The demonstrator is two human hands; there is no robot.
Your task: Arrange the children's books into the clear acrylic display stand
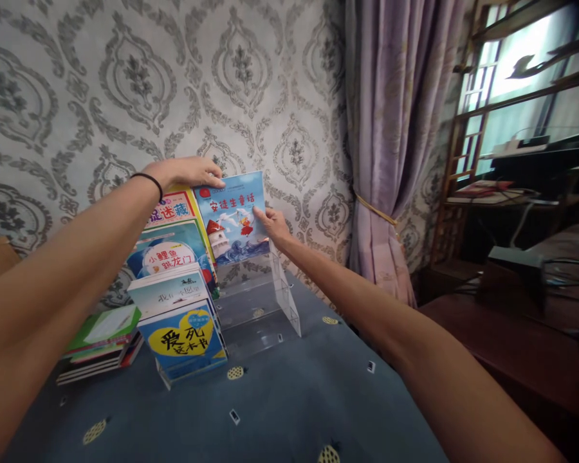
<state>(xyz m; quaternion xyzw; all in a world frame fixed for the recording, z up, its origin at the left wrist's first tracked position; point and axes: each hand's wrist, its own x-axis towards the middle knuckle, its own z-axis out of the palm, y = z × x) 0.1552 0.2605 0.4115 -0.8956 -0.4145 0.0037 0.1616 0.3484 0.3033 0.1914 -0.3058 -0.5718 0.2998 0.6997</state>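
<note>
A blue picture book (236, 218) with red title characters stands upright at the back of a clear acrylic book rack (287, 302). My left hand (193, 172) closes on its top left corner, fingers bent over the edge. At its right edge, my right hand (274, 225) grips it with the thumb on the cover. Left of it on the rack's tiers stand a yellow-edged book (174, 204), a teal book (168, 254), a pale blue book (174, 289) and, in front, a blue book with a yellow heart (183, 337).
A stack of books (101, 337) lies left of the rack on the dark blue tablecloth (280, 411). Behind is a patterned wall (299, 77); a purple curtain (386, 128) hangs to the right. Further right are a wooden shelf (456, 154) and a dark red surface (492, 347) with cables.
</note>
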